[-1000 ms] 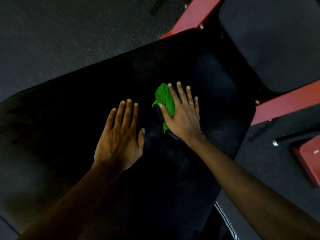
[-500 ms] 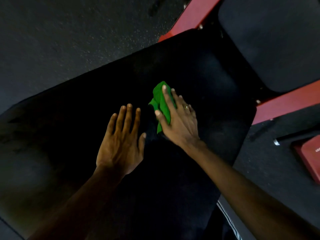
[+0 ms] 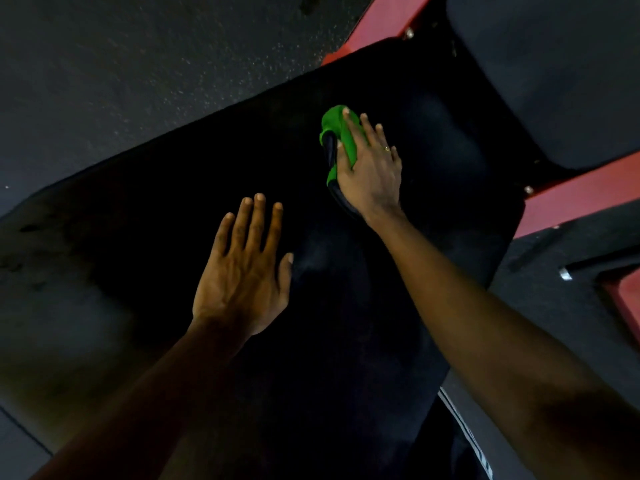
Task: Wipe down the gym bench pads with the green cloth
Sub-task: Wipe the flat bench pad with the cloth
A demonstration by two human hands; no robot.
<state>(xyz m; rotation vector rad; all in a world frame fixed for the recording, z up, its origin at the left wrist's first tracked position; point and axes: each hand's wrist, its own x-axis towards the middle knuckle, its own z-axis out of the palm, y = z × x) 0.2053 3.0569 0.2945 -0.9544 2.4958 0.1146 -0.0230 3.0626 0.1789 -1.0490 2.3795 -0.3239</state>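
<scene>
A large black bench pad fills the middle of the view. The green cloth lies bunched on its far part. My right hand presses down on the cloth with straight fingers, and its thumb lies across the cloth's left side. Most of the cloth is hidden under the palm, with a dark fold showing beneath the hand. My left hand rests flat on the pad nearer to me, fingers spread, holding nothing. A second dark pad sits at the upper right.
Red frame bars run between the two pads, with another red bar at the top. A red block and a metal bar end lie on the dark speckled floor at right.
My right hand has slid the green cloth farther away along the pad, toward the far end. My left hand has stayed flat in about the same place.
</scene>
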